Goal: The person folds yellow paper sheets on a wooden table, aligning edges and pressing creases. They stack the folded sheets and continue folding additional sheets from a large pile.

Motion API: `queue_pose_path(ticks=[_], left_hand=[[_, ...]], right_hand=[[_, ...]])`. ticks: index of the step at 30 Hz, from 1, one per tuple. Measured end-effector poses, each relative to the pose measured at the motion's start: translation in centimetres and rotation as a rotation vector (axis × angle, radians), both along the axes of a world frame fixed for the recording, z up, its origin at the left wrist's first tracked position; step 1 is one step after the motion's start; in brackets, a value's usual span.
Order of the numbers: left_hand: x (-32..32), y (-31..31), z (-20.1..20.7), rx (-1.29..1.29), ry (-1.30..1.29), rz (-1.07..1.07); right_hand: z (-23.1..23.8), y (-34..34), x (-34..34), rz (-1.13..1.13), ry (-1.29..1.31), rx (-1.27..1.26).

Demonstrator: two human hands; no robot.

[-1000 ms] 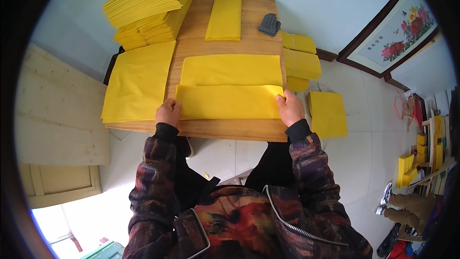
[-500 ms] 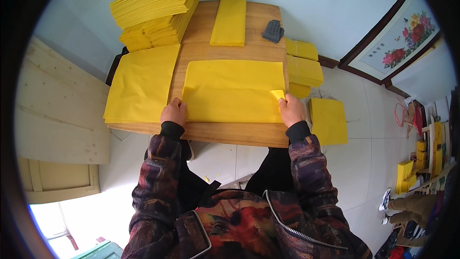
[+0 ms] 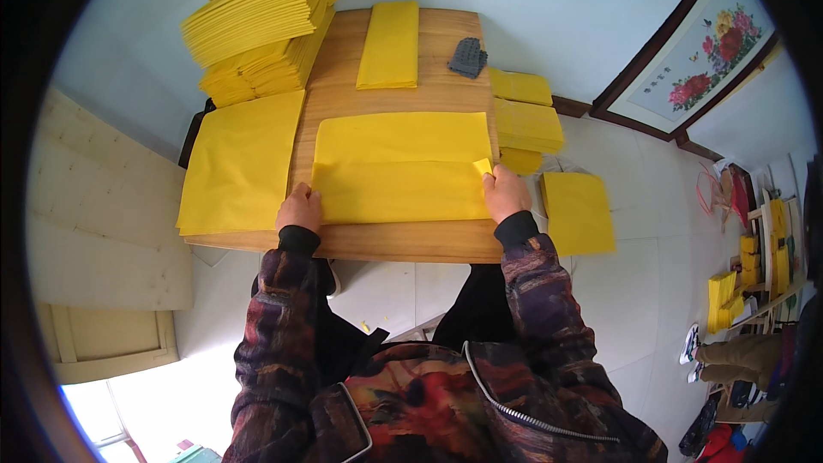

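Observation:
A yellow sheet of cloth-like material lies across the near part of the wooden table, its near part folded over so a strip shows behind the fold. My left hand is closed on its left edge. At the right edge, my right hand pinches the folded layer, and a small corner turns up beside the thumb. Left of it lies a flat pile of yellow sheets. Farther back rests a narrow folded yellow piece.
A tall stack of folded yellow pieces stands at the back left. A dark grey cloth lies at the back right. Yellow bundles sit beyond the table's right edge, with more yellow sheets nearby. Another person's legs show at far right.
The whole view has shifted a little, so the table sits slightly farther left. Both hands keep their hold on the sheet's edges, and the fold looks nearly the same.

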State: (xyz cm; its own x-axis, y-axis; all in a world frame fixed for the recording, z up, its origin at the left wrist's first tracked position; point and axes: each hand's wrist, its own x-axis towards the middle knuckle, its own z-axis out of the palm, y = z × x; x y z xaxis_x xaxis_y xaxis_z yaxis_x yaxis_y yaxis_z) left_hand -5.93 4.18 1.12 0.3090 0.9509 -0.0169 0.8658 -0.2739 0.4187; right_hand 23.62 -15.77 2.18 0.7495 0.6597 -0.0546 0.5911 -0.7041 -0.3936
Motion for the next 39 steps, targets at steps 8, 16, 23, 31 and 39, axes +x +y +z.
queue_pose_path(ticks=[8, 16, 23, 31, 39], left_hand=[[-0.2, 0.1, -0.2, 0.029, -0.003, -0.021], [0.1, 0.2, -1.1, 0.066, -0.014, 0.009], [0.5, -0.4, 0.0, -0.042, 0.047, 0.079], [0.9, -0.8, 0.8, -0.044, 0.044, 0.095], [0.5, -0.7, 0.0, 0.004, 0.016, 0.078]], right_hand=[[0.9, 0.7, -0.5, -0.083, 0.029, -0.038], [1.6, 1.2, -1.0, -0.137, 0.021, -0.108], [1.1, 0.7, -1.5, -0.129, -0.167, 0.049], [-0.8, 2.0, -3.8, 0.341, -0.424, 0.195], [-1.3, 1.7, -5.3, 0.413, -0.175, -0.016]])
